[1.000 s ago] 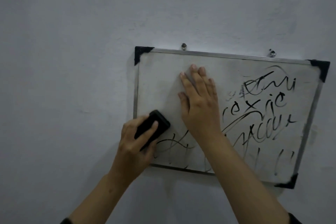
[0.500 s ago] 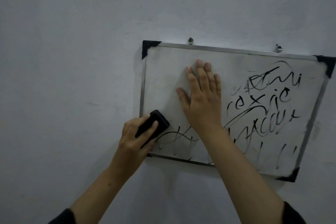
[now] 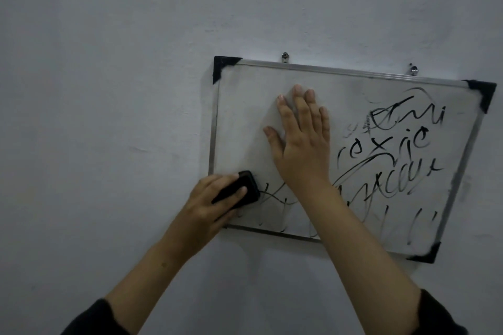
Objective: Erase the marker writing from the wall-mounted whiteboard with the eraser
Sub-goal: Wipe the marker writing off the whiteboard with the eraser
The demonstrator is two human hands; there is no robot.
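Note:
A metal-framed whiteboard (image 3: 245, 106) with black corner caps hangs tilted on the wall. Black marker writing (image 3: 392, 149) covers its right half and bottom strip; the upper left area is wiped. My left hand (image 3: 209, 204) grips a black eraser (image 3: 239, 190) and presses it on the board's lower left corner, at the start of the bottom scribbles. My right hand (image 3: 302, 139) lies flat on the board's middle, fingers spread, holding nothing. Its forearm hides part of the lower writing.
Two metal screws (image 3: 285, 57) hold the board's top edge to the plain grey wall (image 3: 109, 90). Dark sleeves show at both forearms near the bottom of the view.
My left hand has slid the eraser slightly down and left along the board's lower left part. The right hand has stayed flat on the board. The view has shifted a little.

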